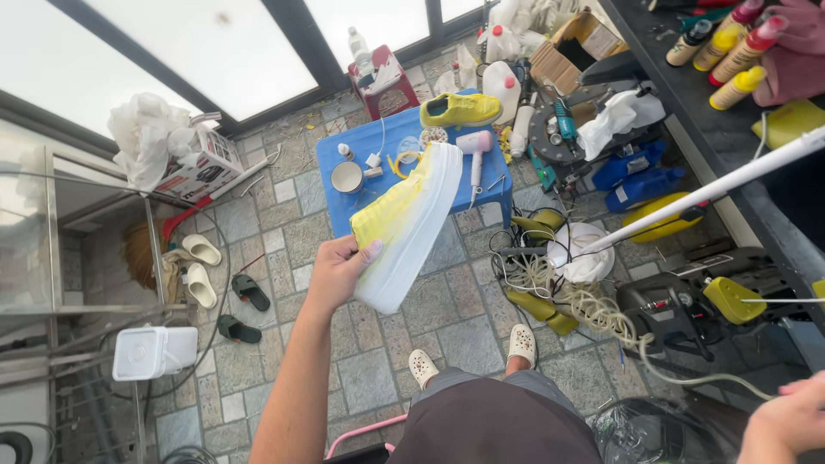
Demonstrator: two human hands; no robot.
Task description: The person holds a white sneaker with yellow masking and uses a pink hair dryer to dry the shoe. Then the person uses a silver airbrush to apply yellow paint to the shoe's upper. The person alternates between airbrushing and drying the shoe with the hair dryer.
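The left hand (337, 268) holds a yellow-and-white sneaker (406, 223) up above the tiled floor, fingers clamped round its heel end, thumb on the white sole. The right hand (786, 421) sits at the lower right corner, fingers curled; whether it grips anything I cannot tell. A red-and-white printed carton (199, 167) lies left of the blue table (404, 129). A brown cardboard box (574, 47) sits beyond. Yellow spray bottles (726, 51) stand on the dark bench.

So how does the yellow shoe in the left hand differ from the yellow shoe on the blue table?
The held shoe is gripped by the left hand, tilted, its thick white sole facing the camera, and fades from yellow to white. The table shoe rests on the blue table, all yellow. Both are sneakers.
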